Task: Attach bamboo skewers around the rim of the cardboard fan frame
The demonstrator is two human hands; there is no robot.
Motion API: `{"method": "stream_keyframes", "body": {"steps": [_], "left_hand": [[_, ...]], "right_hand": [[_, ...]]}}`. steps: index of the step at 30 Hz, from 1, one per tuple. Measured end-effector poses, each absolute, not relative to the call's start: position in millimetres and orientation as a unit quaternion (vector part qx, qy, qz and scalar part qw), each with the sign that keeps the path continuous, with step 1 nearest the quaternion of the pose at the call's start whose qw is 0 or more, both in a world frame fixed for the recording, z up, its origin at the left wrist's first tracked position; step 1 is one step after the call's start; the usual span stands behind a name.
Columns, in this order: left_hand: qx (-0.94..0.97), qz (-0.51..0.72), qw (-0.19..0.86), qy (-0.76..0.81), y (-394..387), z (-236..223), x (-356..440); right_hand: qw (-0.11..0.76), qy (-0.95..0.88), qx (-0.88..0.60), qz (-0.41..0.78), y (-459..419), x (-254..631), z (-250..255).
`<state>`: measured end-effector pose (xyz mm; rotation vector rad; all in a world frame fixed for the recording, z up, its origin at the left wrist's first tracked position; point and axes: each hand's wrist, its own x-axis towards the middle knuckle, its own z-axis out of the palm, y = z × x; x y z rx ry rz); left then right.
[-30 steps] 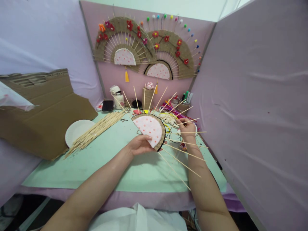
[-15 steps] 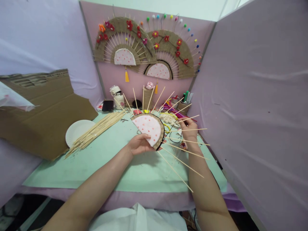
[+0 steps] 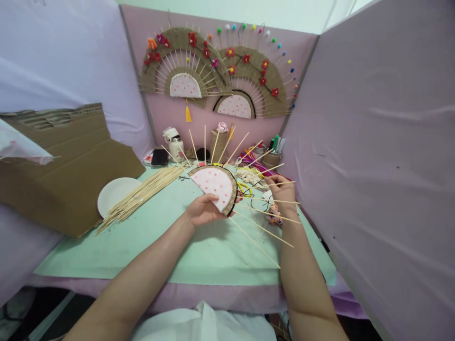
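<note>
- Left hand: grasping the half-round fan piece near its lower corner, thumb on the dotted cloth, other fingers behind.
- Right hand: fingertips pinched together, apparently on the black cord, which lines the curved edge and runs across to them.
- Fan piece position: held over the middle of the tabletop, tilted, with thin sticks fanning out from its curve.
- Change over the last second: fan piece shifted leftward; right hand slightly rightward. Gap between them wider. Stick tips swung along with the piece.
- Unchanged: loose stick bundle, lying partly over the white plate.
- Reading: probably cord being drawn out from the edge; no stick seems added or lost, so the work looks to be at the same stage.
</note>
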<state>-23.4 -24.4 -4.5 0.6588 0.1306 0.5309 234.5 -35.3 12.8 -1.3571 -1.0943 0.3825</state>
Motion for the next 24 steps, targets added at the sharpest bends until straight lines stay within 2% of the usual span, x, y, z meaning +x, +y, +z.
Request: {"method": "stream_keyframes", "body": {"steps": [4,10,17,24], "left_hand": [[0.319,0.295,0.896,0.092,-12.7,-2.6,-35.5],[0.32,0.34,0.877,0.11,-2.8,2.6,-49.9],[0.326,0.31,0.883,0.133,3.2,1.1,-55.6],[0.345,0.243,0.9,0.106,0.6,-0.7,-55.9]], "right_hand": [[0.621,-0.473,-0.578,0.239,-42.9,241.4,17.6],[0.703,-0.399,-0.41,0.423,-50.1,249.8,24.9],[0.742,-0.415,-0.303,0.432,-56.1,250.7,33.1],[0.747,-0.344,-0.296,0.486,-53.1,260.3,31.0]]}}
